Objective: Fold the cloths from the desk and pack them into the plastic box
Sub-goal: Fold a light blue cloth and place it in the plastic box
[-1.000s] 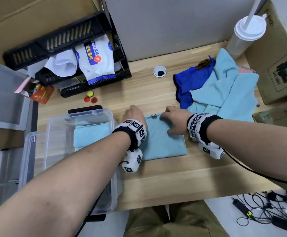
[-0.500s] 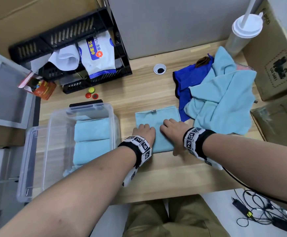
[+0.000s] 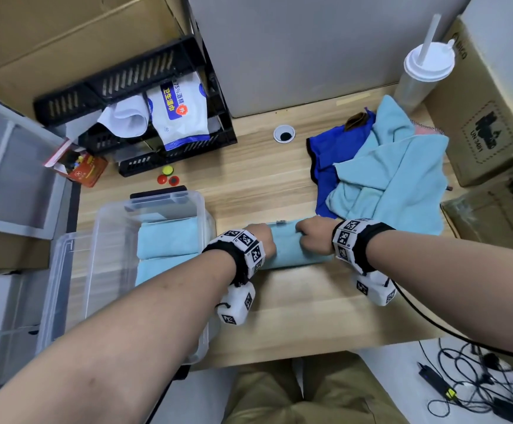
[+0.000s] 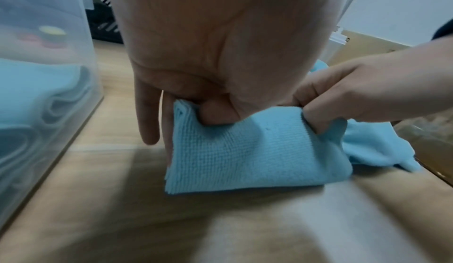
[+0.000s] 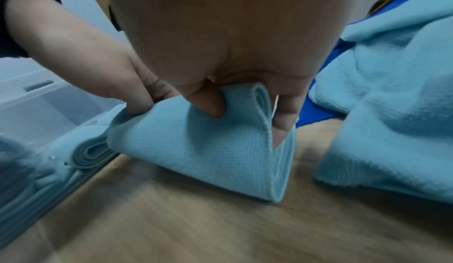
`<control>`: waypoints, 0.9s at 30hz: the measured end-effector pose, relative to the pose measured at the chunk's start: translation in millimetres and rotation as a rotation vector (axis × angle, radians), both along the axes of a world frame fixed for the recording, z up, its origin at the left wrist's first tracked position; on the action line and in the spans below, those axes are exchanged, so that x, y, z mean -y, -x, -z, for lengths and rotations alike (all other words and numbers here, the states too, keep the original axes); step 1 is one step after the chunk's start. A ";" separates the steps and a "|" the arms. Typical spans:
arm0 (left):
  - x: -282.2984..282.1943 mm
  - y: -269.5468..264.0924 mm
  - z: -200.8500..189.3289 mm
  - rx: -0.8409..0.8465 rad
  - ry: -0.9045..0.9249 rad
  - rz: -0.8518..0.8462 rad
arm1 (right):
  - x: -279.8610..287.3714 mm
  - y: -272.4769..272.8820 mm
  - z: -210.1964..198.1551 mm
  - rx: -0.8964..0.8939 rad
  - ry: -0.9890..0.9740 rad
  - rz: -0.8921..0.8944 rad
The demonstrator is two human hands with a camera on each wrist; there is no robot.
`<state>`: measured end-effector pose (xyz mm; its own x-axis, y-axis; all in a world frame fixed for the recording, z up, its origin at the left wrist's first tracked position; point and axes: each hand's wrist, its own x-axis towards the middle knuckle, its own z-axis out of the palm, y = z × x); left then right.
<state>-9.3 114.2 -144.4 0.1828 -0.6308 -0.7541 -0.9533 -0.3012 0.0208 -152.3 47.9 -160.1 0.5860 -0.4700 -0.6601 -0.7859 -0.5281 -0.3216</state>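
Now doubled over beside the plastic box [image 3: 169, 206]: light blue cloth [image 3: 286, 246], flat a moment ago, pinched by left hand [image 3: 258, 240] and right hand [image 3: 313, 234]; ready for packing.

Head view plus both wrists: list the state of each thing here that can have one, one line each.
Folded light blue cloth: on the desk, pinched at both ends.
Left hand: grips the cloth's left end.
Right hand: grips the cloth's right end.
Plastic box: open, folded light blue cloths inside.
Cloth pile: unfolded, heaped on the desk.
Lidded cup: upright, straw in.
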 end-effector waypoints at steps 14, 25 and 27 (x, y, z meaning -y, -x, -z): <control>9.7 -15.9 13.9 0.013 0.476 -0.086 | 12.5 5.1 18.4 0.047 0.030 0.284; 16.2 -14.1 34.6 0.017 0.333 0.294 | 10.9 -3.2 15.7 -0.028 0.082 0.246; 16.7 -14.2 35.2 0.019 0.320 0.285 | 6.3 -1.3 11.3 -0.055 0.130 0.182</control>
<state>4.9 97.5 -179.6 -0.0202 -0.8596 -0.5105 -0.9986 -0.0073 0.0518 -151.0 41.6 -171.4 0.4484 -0.6482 -0.6155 -0.8866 -0.4099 -0.2143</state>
